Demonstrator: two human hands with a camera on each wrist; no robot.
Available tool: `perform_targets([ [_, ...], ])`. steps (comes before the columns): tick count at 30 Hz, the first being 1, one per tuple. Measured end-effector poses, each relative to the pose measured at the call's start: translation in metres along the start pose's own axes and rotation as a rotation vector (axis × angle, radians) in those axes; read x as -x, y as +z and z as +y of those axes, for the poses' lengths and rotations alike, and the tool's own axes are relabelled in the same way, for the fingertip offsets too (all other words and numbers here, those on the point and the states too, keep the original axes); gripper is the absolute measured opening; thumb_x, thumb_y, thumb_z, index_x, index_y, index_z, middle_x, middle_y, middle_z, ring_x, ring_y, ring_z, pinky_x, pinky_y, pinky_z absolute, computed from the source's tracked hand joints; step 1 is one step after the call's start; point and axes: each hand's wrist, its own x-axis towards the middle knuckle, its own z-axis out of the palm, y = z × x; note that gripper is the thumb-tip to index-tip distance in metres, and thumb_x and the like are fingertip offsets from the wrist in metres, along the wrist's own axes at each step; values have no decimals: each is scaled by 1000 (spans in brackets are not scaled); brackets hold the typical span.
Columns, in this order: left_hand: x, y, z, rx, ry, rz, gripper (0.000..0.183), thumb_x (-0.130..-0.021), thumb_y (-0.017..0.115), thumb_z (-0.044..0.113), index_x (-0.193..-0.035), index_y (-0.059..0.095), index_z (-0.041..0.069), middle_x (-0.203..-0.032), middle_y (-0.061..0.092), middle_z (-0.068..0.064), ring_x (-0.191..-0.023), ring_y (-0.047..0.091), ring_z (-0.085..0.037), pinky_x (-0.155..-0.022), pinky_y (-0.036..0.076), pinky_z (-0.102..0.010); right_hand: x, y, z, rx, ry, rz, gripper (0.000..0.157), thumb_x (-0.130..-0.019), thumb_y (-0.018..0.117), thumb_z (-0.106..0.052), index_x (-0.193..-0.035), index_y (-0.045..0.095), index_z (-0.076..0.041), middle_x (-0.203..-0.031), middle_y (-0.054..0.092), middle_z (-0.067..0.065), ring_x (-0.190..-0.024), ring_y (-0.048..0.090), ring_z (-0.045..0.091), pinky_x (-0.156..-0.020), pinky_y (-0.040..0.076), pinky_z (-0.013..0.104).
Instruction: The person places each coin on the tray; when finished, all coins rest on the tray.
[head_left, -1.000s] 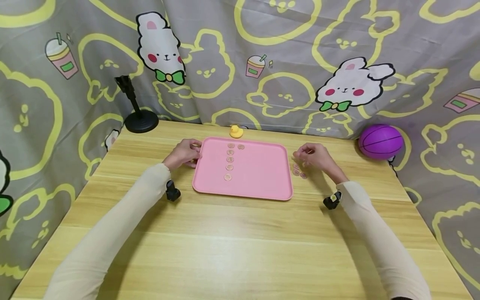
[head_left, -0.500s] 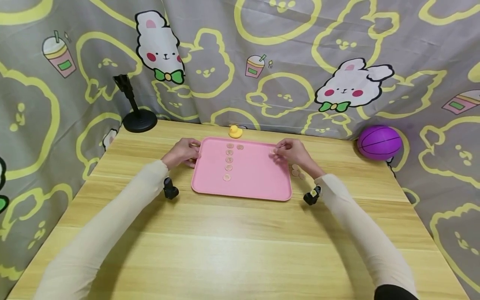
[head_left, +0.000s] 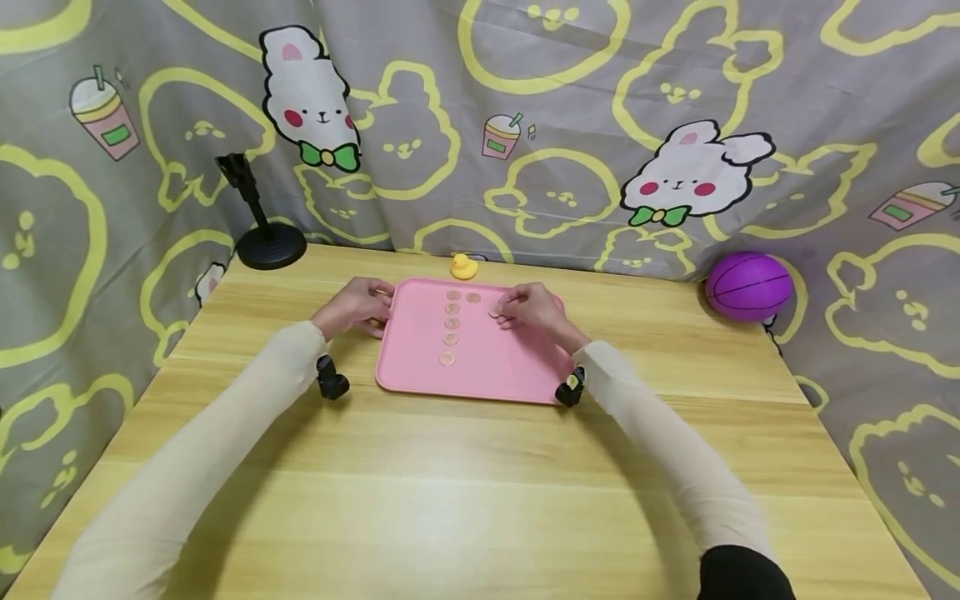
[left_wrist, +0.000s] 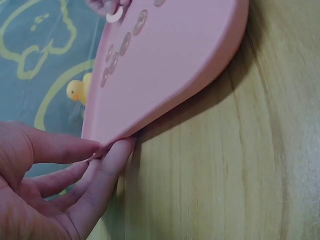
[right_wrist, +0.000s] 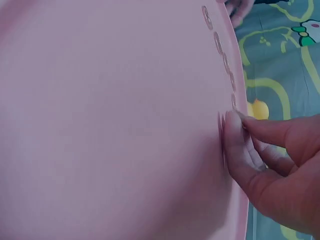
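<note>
The pink tray point(head_left: 510, 367) lies on the wooden table, its far edge near the curtain. My left hand point(head_left: 357, 305) pinches its left rim between thumb and fingers, clearly seen in the left wrist view, where the hand point(left_wrist: 55, 185) fills the lower left. A column of coins point(head_left: 450, 323) runs down the tray, with one more coin point(head_left: 473, 297) right of its top. Over the tray's far side, my right hand point(head_left: 531, 307) pinches another coin point(left_wrist: 115, 14) between thumb and fingers, close beside that top row. In the right wrist view, the fingertips point(right_wrist: 233, 120) are right at the tray's surface.
Behind the tray sits a yellow rubber duck point(head_left: 463, 267). A black stand point(head_left: 272, 245) is at the back left corner, and a purple ball point(head_left: 748, 287) at the back right. The patterned curtain point(head_left: 420, 208) closes off the back and sides.
My right hand has moved left from beside the tray's right edge to over the tray, carrying a coin. Its arm now hides the loose coins on the table. The left hand stays at the rim.
</note>
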Motion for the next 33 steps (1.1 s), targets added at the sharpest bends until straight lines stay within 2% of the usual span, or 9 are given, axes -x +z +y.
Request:
perform_targets([
  [4,0,3,0,-25,0,-5,64,-95,56,-7,-156,35,-9,-143,54,-31,-86,66,-20,-72,64,-30,-4,13,0,-17,25,29,22,-96,73,0,-110,69,17,-95,77,27,-62,73,14,-67,65,30],
  [6,0,4,0,-32,-1,-8,64,-96,55,-7,-156,34,-9,-143,54,-31,-86,66,-21,-72,64,-29,-5,17,0,11,20,29,20,-96,73,0,-108,70,16,-93,77,25,-62,72,13,-66,65,28],
  [11,-3,6,3,-49,-7,-16,66,-95,55,-7,-157,32,-9,-143,52,-31,-90,65,-22,-70,64,-29,-6,27,-6,265,-26,11,11,-96,72,-2,-92,73,8,-78,73,11,-64,63,10,-60,56,19],
  [13,-5,7,5,-58,-9,-17,65,-95,55,-7,-156,33,-9,-142,52,-30,-91,64,-23,-70,64,-29,-7,30,-9,351,-42,20,13,-96,72,-3,-84,71,4,-73,70,6,-63,60,11,-58,51,18],
  [15,-7,7,6,-71,-5,-16,64,-95,55,-8,-155,34,-10,-139,53,-29,-91,64,-24,-71,64,-29,-9,32,-12,385,-48,33,19,-96,72,-4,-78,67,0,-71,68,5,-63,58,12,-57,47,19],
  [20,-4,6,7,-108,6,3,62,-93,55,-9,-152,36,-13,-132,52,-28,-91,63,-25,-70,65,-31,-14,37,-19,372,-24,33,21,-96,72,-4,-76,67,0,-72,69,6,-62,62,11,-58,53,19],
  [23,-4,6,5,-115,3,6,61,-93,55,-9,-151,37,-13,-130,51,-27,-91,62,-25,-69,64,-29,-16,38,-20,348,6,22,14,-96,71,-2,-83,71,5,-74,71,7,-63,64,11,-61,58,20],
  [28,-4,7,6,-124,11,11,61,-93,55,-10,-151,38,-13,-127,51,-26,-90,62,-24,-67,64,-28,-18,35,-19,317,34,16,11,-97,70,-2,-92,74,7,-79,73,10,-67,66,12,-66,60,22],
  [33,-3,7,5,-141,14,15,59,-93,55,-10,-150,38,-13,-129,52,-27,-90,63,-24,-68,64,-29,-17,31,-21,227,39,-17,11,-99,65,1,-98,72,9,-90,75,20,-71,69,16,-71,64,27],
])
